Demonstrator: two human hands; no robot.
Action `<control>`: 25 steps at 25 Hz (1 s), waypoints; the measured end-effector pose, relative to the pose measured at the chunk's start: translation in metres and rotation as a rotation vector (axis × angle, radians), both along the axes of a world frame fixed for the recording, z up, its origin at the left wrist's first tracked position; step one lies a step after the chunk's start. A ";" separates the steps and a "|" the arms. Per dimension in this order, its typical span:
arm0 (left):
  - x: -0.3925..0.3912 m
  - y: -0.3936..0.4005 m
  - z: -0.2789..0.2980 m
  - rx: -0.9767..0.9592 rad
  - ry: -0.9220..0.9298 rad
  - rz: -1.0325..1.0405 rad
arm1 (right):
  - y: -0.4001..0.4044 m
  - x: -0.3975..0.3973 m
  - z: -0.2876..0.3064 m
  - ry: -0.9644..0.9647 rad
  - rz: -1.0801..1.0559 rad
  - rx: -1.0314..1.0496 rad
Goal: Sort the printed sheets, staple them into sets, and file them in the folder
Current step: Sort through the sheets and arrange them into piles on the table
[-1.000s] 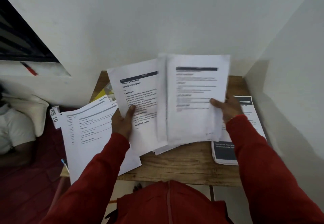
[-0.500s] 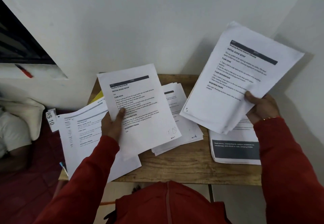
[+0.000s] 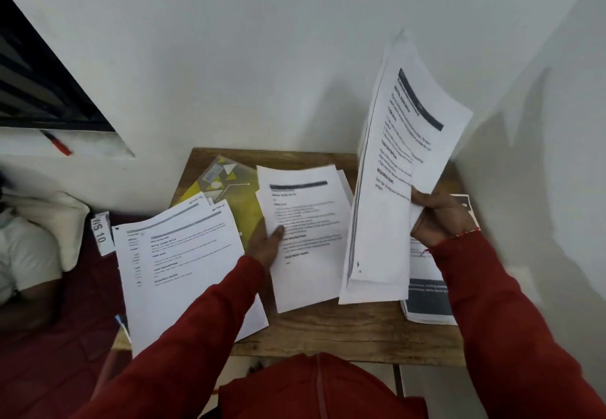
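Wooden table [image 3: 328, 336] held sorted piles. Left hand [image 3: 262, 245] had just laid its sheet [image 3: 308, 238] on middle pile, thumb still pinching it. Right hand [image 3: 439, 218] clenched raised stack [image 3: 390, 189], swung upright. Yellow folder [image 3: 229, 186] behind, unused. Sorting ongoing.

small wooden table [image 3: 344, 330] set into a white wall corner [image 3: 262, 58]. red marker [image 3: 56, 143] lying on the white ledge [image 3: 65, 148] under a dark window [image 3: 32, 90], left. white "ws 10" tag [image 3: 100, 233] just off the table's left edge. white pillow [image 3: 62, 218] far left on dark red fabric [image 3: 49, 336].
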State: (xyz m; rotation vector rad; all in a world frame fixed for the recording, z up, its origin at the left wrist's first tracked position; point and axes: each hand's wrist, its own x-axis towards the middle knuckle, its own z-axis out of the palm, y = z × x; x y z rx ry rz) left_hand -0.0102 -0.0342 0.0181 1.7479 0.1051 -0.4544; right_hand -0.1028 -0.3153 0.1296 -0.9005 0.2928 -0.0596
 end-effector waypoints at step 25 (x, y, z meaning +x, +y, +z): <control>0.002 -0.037 -0.017 0.585 0.007 -0.104 | 0.053 0.052 -0.123 0.646 0.217 -1.557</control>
